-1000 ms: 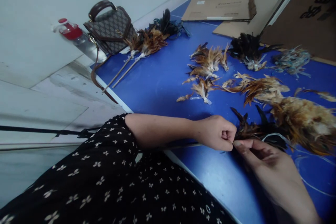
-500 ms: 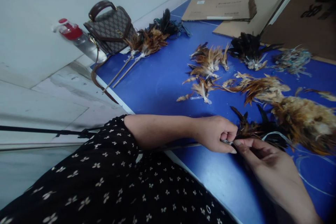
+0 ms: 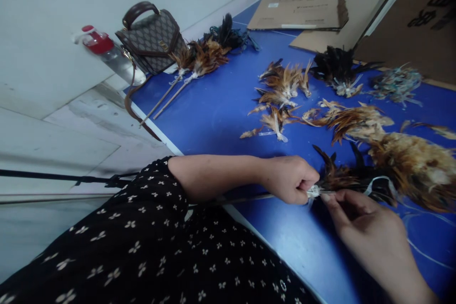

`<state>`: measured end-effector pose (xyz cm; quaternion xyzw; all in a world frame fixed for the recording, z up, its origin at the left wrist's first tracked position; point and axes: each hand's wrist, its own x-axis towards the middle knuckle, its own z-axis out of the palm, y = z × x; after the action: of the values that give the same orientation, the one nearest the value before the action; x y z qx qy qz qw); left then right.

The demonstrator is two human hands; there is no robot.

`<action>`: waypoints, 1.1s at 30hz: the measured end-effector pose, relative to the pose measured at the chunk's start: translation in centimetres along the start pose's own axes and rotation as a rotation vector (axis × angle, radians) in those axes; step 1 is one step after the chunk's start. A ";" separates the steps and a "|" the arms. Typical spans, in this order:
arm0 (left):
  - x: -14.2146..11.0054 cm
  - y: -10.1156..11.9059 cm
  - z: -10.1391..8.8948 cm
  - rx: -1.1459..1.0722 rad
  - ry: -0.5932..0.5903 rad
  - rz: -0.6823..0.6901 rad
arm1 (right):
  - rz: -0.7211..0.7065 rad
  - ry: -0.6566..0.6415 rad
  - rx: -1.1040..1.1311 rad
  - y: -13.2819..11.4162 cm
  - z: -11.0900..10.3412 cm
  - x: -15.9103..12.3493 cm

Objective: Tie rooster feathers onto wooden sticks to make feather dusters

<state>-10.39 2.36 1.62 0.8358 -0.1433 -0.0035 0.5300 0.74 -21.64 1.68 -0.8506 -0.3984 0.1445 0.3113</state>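
Observation:
My left hand (image 3: 290,179) is closed in a pinch on the white-wrapped base (image 3: 313,192) of a dark brown feather bundle (image 3: 338,175) that lies on the blue table (image 3: 221,114). A thin stick (image 3: 245,197) runs from that base back under my left wrist. My right hand (image 3: 363,228) meets it from the right, thumb and fingers pinched at the same white wrap. A white string (image 3: 383,181) loops from the bundle past my right hand. A big fluffy tan feather heap (image 3: 416,166) lies just right of the bundle.
Loose brown feather clusters (image 3: 281,85) and black ones (image 3: 337,69) are spread over the table's middle. Two feather dusters on sticks (image 3: 192,64), a patterned handbag (image 3: 151,40) and a red-capped bottle (image 3: 107,52) sit at the far left edge. Flat cardboard (image 3: 302,4) lies at the back.
The white wrap at the bundle's base has come into sight between my two hands. My right hand has drawn slightly right and its fingers have closed in.

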 end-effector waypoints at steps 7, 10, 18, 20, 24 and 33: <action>0.1 0.0 -0.3 0.023 -0.044 -0.063 | -0.162 0.055 -0.097 0.4 -0.5 0.3; 0.1 0.1 -0.5 0.033 -0.075 -0.069 | -0.188 0.048 -0.109 0.5 -0.6 0.4; -0.2 3.0 -0.6 0.187 -0.056 -0.323 | -0.208 0.238 -0.003 -0.2 0.2 0.7; 0.0 3.7 -0.2 0.303 -0.073 -0.398 | -0.261 0.268 0.024 -0.2 0.4 0.7; 0.1 4.1 0.8 0.478 -0.069 -0.398 | -0.344 0.367 0.061 -0.1 1.0 0.7; 1.2 4.1 0.5 -0.248 0.275 -0.438 | -0.319 0.859 0.051 0.3 0.5 1.0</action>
<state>-10.27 0.02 5.27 0.7682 0.1153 -0.0222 0.6294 1.31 -20.76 1.11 -0.7534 -0.3558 -0.2612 0.4875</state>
